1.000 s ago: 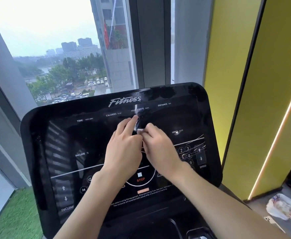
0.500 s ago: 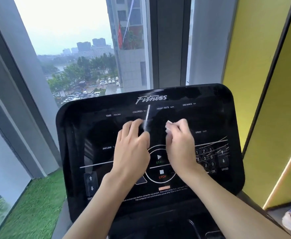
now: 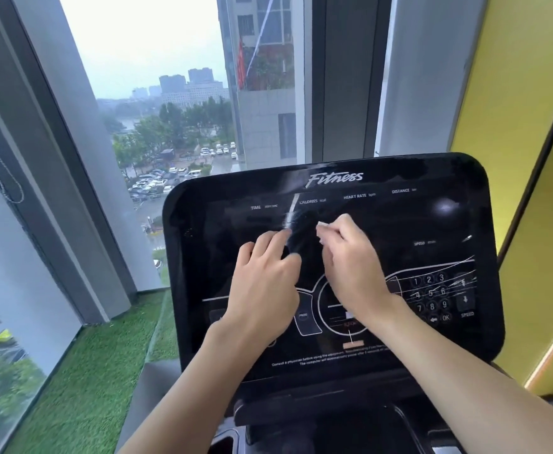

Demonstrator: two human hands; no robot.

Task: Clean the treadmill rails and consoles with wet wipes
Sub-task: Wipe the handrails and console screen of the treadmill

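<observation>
Wipe (image 3: pixel 320 225) pulled away from left hand (image 3: pixel 265 290)

Two hands noted: left hand (image 3: pixel 265 290), right hand (image 3: pixel 353 267), both bare. Forearms (image 3: pixel 458 385) bare from wrist to near frame edge, slender, smooth. Fingers long and tapering; knuckles show on the backs of both hands

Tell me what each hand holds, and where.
The right hand pinches a white wipe between thumb and forefinger; only a corner shows. The left hand: cannot tell, blurred.
</observation>
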